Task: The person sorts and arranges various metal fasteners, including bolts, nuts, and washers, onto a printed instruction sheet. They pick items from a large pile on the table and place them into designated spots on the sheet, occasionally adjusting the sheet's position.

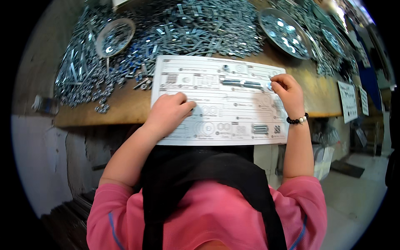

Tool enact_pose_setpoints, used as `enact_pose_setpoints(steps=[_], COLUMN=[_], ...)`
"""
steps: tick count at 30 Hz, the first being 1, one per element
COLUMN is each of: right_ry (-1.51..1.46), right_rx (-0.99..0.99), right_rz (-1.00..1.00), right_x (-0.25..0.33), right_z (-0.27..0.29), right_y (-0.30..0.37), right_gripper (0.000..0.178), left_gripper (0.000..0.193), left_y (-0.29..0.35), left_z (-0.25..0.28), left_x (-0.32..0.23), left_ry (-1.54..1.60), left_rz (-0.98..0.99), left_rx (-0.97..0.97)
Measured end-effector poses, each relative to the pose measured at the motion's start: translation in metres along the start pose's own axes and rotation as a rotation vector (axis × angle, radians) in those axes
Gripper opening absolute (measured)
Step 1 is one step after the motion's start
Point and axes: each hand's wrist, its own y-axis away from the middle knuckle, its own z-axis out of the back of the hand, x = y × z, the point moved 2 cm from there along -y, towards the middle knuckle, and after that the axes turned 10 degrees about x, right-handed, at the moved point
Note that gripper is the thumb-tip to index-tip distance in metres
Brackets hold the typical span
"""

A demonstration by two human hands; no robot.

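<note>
A white printed sheet (246, 106) with part outlines lies before me, overhanging the bench's near edge. My left hand (168, 114) rests on its left side, fingers curled; whatever they hold, if anything, is hidden. At the sheet's right edge, my right hand (288, 92) has thumb and fingers pinched together beside a small shiny round piece (269, 86), too blurred to name. Left of those fingertips lie long metal bolts (241, 82), end to end. A small dark nut-like part (225, 68) sits near the top, and short metal pins (260, 128) lie at the lower right.
Heaped metal hardware (187, 29) covers the back of the wooden bench (125, 112). A round dish (100, 43) stands in the heap at left, and a larger metal bowl (308, 52) of shiny discs at right. Loose nuts (102, 108) lie near the front left.
</note>
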Motion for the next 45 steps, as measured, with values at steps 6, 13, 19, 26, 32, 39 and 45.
enact_pose_setpoints(steps=[6, 13, 19, 26, 32, 39, 45], right_ry=[0.29, 0.396, 0.257, 0.174, 0.18, 0.022, -0.04], right_rx=[0.04, 0.178, -0.011, -0.046, -0.013, 0.122, 0.222], right_rz=[0.016, 0.015, 0.051, 0.159, 0.166, 0.163, 0.195], right_x=[-0.023, -0.038, -0.026, -0.003, 0.001, 0.01, 0.032], right_z=[0.027, 0.011, 0.02, 0.015, 0.012, -0.008, -0.025], right_y=[0.045, 0.059, 0.066, 0.073, 0.071, 0.057, 0.04], right_gripper=[0.018, 0.023, 0.029, 0.023, 0.021, 0.019, 0.019], left_gripper=[0.035, 0.023, 0.021, 0.021, 0.028, 0.027, 0.026], left_y=[0.007, 0.014, 0.007, -0.027, -0.018, 0.007, 0.031], left_z=[0.003, 0.003, 0.004, -0.037, -0.025, 0.002, 0.027], left_x=[-0.005, -0.003, -0.025, -0.072, -0.072, -0.04, 0.024], left_ry=[0.029, 0.122, 0.206, 0.165, 0.215, 0.488, 0.499], left_rz=[0.128, 0.197, 0.097, -0.112, -0.103, -0.062, 0.207], left_rx=[-0.025, -0.039, -0.138, 0.056, 0.042, -0.207, -0.515])
